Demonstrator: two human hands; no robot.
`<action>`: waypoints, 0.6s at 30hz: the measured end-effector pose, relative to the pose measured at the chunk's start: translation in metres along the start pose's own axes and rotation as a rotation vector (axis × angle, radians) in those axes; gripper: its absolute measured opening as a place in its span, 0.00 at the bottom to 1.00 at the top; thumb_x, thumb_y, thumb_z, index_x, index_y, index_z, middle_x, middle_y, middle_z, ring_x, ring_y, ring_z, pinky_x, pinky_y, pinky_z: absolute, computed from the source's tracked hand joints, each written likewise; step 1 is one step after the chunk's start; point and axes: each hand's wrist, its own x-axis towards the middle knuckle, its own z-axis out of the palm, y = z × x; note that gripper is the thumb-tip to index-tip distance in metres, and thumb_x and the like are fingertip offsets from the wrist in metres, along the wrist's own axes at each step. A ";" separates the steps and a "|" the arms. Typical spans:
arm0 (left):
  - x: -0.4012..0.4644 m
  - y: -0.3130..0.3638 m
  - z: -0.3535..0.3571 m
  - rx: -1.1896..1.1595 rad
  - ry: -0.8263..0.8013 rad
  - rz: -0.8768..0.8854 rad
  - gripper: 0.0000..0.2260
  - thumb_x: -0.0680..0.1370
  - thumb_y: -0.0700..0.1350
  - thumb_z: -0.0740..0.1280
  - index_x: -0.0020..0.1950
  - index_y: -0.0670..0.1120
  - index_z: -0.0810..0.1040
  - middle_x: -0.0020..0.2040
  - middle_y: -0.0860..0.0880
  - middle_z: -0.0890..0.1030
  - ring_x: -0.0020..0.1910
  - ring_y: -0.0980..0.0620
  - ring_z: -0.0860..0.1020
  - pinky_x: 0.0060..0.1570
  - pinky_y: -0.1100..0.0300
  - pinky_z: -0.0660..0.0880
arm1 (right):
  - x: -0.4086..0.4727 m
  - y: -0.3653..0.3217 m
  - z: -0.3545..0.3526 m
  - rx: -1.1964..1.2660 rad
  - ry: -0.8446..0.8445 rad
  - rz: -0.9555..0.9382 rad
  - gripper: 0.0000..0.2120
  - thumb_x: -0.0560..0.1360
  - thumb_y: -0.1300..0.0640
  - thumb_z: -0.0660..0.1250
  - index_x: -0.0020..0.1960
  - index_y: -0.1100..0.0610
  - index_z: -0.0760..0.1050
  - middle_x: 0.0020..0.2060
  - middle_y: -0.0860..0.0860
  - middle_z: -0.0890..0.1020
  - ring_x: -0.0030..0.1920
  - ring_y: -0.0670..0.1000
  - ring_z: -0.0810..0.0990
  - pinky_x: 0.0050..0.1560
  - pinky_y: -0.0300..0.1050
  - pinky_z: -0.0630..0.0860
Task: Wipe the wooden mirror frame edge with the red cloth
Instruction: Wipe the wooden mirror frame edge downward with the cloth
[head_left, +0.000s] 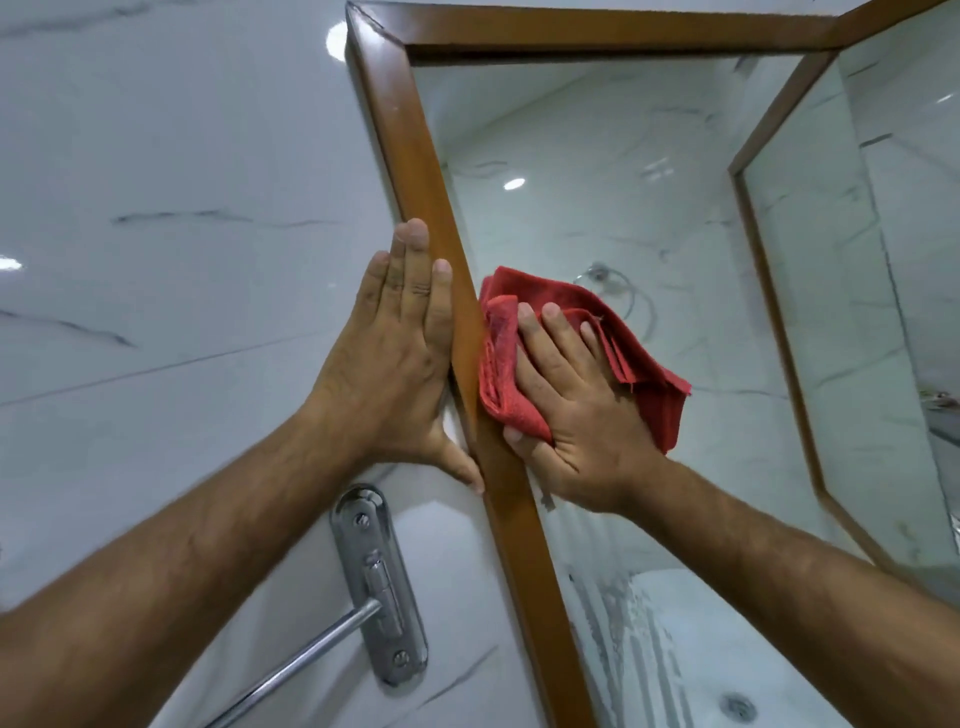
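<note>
The right hand (576, 410) pressed a folded, nubbly red cloth (501, 374) against the inner edge of the glossy wooden mirror frame (410, 145), fingers spread over it and thumb tucked under its lower corner. The left hand (400, 364) lay flat, fingers straight, on polished veined marble wall (182, 156) touching the frame's outer edge.

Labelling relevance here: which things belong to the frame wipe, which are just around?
Job: cloth; frame; right hand, holding cloth at frame's inner edge; left hand, flat on wall beside frame.
Bystanders: towel bar; bracket; mirror glass; reflected towel ring.
</note>
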 end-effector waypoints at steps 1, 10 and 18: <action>-0.002 0.003 -0.001 -0.004 -0.011 -0.006 0.75 0.51 0.87 0.53 0.76 0.29 0.44 0.76 0.23 0.44 0.77 0.27 0.42 0.76 0.32 0.49 | -0.015 -0.001 0.000 0.004 -0.024 -0.027 0.35 0.82 0.39 0.49 0.82 0.57 0.50 0.82 0.56 0.50 0.81 0.60 0.44 0.78 0.65 0.45; -0.024 0.031 0.007 -0.005 -0.066 -0.018 0.76 0.50 0.87 0.54 0.76 0.30 0.43 0.76 0.23 0.43 0.77 0.26 0.42 0.76 0.33 0.45 | 0.004 0.037 -0.025 -0.117 -0.131 -0.252 0.32 0.83 0.41 0.51 0.79 0.61 0.59 0.79 0.63 0.58 0.80 0.66 0.54 0.77 0.67 0.51; -0.038 0.045 0.025 0.005 -0.054 -0.020 0.77 0.49 0.87 0.56 0.76 0.31 0.39 0.76 0.24 0.43 0.77 0.27 0.43 0.76 0.34 0.44 | -0.049 -0.019 0.027 0.100 0.123 0.078 0.31 0.83 0.46 0.55 0.80 0.61 0.56 0.80 0.60 0.57 0.81 0.61 0.50 0.78 0.66 0.48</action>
